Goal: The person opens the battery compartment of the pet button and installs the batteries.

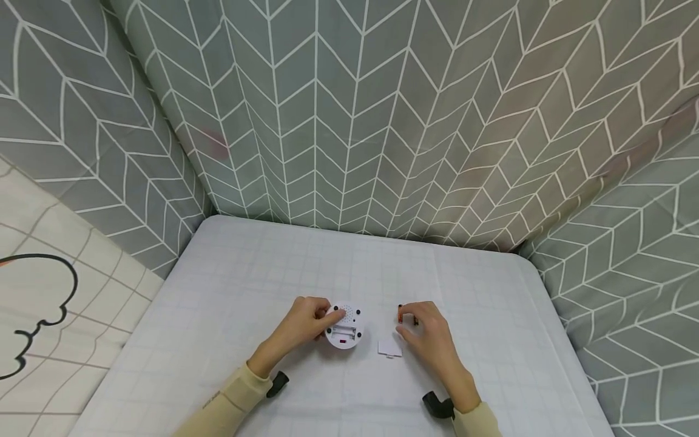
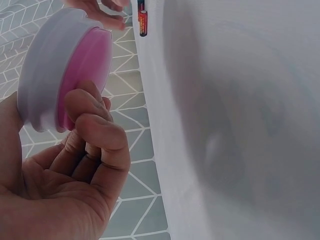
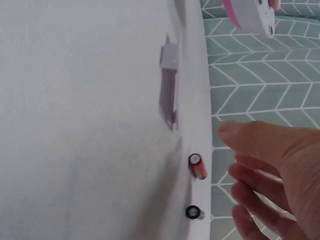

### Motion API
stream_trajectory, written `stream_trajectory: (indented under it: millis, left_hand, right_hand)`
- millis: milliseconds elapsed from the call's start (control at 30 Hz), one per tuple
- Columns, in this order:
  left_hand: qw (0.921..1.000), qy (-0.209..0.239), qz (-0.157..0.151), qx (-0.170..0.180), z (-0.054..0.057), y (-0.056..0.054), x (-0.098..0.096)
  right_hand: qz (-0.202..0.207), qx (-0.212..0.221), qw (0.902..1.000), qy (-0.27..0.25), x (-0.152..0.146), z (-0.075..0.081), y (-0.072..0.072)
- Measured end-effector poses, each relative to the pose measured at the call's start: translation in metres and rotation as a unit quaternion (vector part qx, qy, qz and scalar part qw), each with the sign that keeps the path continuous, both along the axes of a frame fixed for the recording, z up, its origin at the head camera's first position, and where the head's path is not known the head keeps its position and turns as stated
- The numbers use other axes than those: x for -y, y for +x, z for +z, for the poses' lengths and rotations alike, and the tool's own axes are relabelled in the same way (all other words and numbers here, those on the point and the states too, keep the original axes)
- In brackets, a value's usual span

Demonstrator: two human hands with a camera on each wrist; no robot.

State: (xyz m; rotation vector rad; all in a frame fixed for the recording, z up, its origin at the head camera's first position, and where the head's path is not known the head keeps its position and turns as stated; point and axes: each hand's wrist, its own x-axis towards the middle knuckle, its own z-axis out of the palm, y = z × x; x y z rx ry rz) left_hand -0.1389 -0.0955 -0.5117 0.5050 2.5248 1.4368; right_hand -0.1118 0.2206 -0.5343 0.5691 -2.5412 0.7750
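Observation:
My left hand grips a round white device by its left edge, thumb over the underside. That underside has small dark feet, a patch of speaker-like holes and an uncovered battery compartment with no batteries showing in it. In the left wrist view the other face is pink, with curled fingers against it. My right hand is over the table at the right, fingers loosely bent and nothing between them. Close to its fingers are two small cylindrical batteries, one red-orange battery and one dark-ended battery.
A white battery cover lies on the white-covered table between the device and my right hand. Patterned grey curtains hang along the far edge and sides. Each wrist bears a black mount, such as the right mount.

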Motion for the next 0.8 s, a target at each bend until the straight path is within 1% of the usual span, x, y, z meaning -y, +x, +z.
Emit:
stream_trajectory:
  millis: [100, 233, 467, 600, 700, 800]
  left_hand:
    - [1.0000, 0.002, 0.001, 0.000, 0.000, 0.000, 0.000]
    - [1.0000, 0.002, 0.002, 0.001, 0.000, 0.000, 0.000]
    - [1.0000, -0.006, 0.006, 0.004, -0.001, 0.000, 0.000]
    - [0.9999, -0.006, 0.008, 0.006, 0.000, 0.000, 0.001]
    - [1.0000, -0.004, 0.007, 0.005, 0.000, 0.000, 0.001]
    - [1.0000, -0.004, 0.006, 0.004, 0.000, 0.000, 0.001]
  right_hand:
    - [-0.020, -0.012, 0.9997, -0.006, -0.001, -0.002, -0.004]
    - [-0.048, -0.010, 0.9987, -0.013, -0.002, -0.003, -0.008]
    - [-0.089, 0.036, 0.9954, 0.006, 0.000, -0.004, -0.015]
    - [-0.098, 0.048, 0.9939, 0.013, 0.003, -0.006, -0.018]
    - [-0.098, 0.055, 0.9936, 0.012, 0.005, -0.007, -0.020]
    - [-0.098, 0.073, 0.9925, 0.009, 0.008, -0.008, -0.021]
